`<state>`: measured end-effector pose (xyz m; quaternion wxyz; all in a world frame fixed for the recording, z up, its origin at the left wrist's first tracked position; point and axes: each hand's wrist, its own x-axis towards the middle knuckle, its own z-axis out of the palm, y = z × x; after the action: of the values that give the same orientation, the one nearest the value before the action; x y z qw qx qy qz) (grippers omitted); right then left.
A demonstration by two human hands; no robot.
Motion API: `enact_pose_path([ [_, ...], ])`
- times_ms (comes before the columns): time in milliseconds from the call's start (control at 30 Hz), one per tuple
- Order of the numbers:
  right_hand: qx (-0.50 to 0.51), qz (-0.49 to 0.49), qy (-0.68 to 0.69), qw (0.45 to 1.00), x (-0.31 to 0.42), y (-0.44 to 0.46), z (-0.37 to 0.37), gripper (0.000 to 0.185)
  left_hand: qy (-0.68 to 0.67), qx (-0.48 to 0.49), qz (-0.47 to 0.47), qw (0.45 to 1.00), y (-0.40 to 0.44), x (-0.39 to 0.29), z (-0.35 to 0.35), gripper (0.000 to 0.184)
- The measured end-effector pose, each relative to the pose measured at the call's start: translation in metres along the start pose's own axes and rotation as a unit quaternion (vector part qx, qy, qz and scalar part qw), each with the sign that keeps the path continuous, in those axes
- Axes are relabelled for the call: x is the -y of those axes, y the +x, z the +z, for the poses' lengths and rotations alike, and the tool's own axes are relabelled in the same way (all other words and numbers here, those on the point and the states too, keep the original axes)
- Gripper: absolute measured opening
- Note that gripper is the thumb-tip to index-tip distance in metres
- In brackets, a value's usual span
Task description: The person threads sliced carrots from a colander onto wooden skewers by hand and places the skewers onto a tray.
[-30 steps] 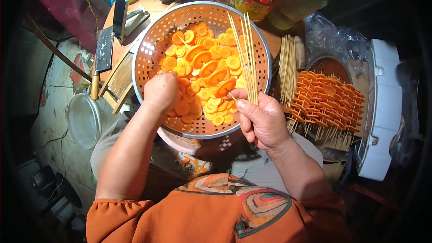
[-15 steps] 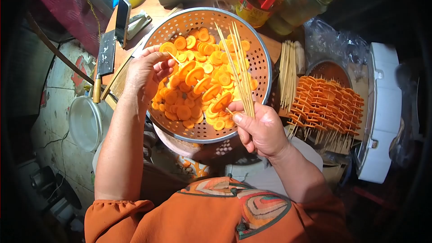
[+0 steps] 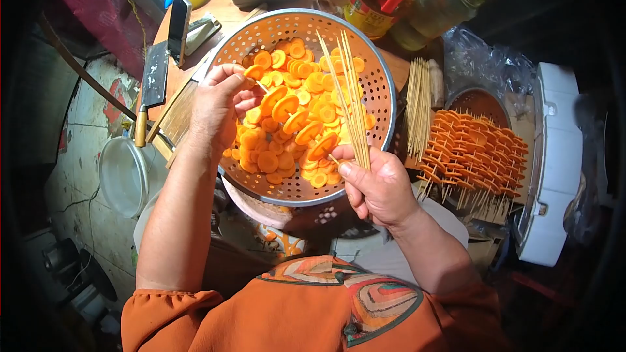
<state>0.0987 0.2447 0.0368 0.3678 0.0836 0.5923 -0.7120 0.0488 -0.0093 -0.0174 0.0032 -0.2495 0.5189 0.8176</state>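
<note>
My left hand pinches a round carrot slice at the tip of a wooden skewer. Further down that skewer, several carrot slices are threaded with gaps between them. My right hand grips its lower end, together with a fan of bare bamboo skewers pointing up and away. Beneath both hands is a large perforated metal colander, holding a heap of loose carrot slices.
Right of the colander lie a bundle of bare skewers and a stack of filled carrot skewers. A white foam box stands beyond. Left are a cleaver, a propped phone and a bucket. Jars line the back.
The carrot slice in my left fingers now sits at the skewer's tip, which showed bare before. My right hand has barely moved.
</note>
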Motion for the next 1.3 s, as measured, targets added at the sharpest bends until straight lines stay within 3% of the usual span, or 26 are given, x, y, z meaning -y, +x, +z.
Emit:
enact_pose_path([
  [600, -0.018, -0.018, 0.0, 1.0, 0.005, 0.007, 0.0, 0.023, 0.009, 0.028, -0.015, 0.999, -0.008, 0.005, 0.012, 0.009],
  [700, -0.04, -0.03, 0.057, 0.997, 0.006, 0.007, -0.004, 0.024, 0.146, 0.007, -0.01, 0.989, -0.003, 0.005, 0.007, 0.012],
  [733, -0.04, -0.029, 0.057, 0.997, 0.006, 0.008, -0.004, 0.024, 0.219, 0.059, -0.01, 0.974, 0.002, 0.008, 0.0, 0.008],
  [767, -0.045, -0.028, 0.047, 0.998, 0.005, 0.008, -0.004, 0.024, 0.379, 0.089, -0.028, 0.921, 0.002, 0.012, -0.004, 0.008],
  [800, -0.05, -0.028, 0.036, 0.998, 0.004, 0.008, -0.003, 0.023, 0.527, 0.118, -0.045, 0.841, -0.002, 0.012, -0.003, 0.01],
  [833, -0.05, -0.027, 0.037, 0.998, 0.004, 0.008, -0.002, 0.023, 0.626, 0.161, 0.034, 0.763, -0.009, 0.02, -0.005, 0.019],
  [867, -0.044, -0.02, 0.029, 0.998, 0.004, 0.007, -0.001, 0.023, 0.698, 0.181, -0.036, 0.692, -0.015, 0.024, -0.001, 0.024],
  [933, -0.037, -0.013, 0.023, 0.999, 0.004, 0.006, 0.002, 0.023, 0.791, 0.183, -0.046, 0.582, -0.026, 0.029, 0.011, 0.023],
  [967, -0.031, -0.01, 0.025, 0.999, 0.004, 0.006, 0.003, 0.023, 0.798, 0.181, -0.063, 0.571, -0.023, 0.037, 0.009, 0.023],
  [1100, -0.024, -0.007, 0.023, 0.999, 0.002, 0.005, 0.002, 0.023, 0.788, 0.19, -0.04, 0.585, -0.023, 0.034, 0.009, 0.022],
  [1200, -0.024, -0.008, 0.024, 0.999, 0.004, 0.003, 0.002, 0.023, 0.588, 0.122, -0.095, 0.794, -0.014, 0.021, 0.008, 0.011],
  [1233, -0.025, -0.009, 0.024, 0.999, 0.004, 0.002, 0.001, 0.023, 0.465, 0.096, -0.096, 0.875, -0.006, 0.022, -0.001, 0.009],
  [1300, -0.014, 0.0, 0.009, 1.0, 0.005, 0.0, 0.001, 0.024, 0.235, 0.039, -0.078, 0.968, 0.004, 0.017, -0.008, 0.008],
])
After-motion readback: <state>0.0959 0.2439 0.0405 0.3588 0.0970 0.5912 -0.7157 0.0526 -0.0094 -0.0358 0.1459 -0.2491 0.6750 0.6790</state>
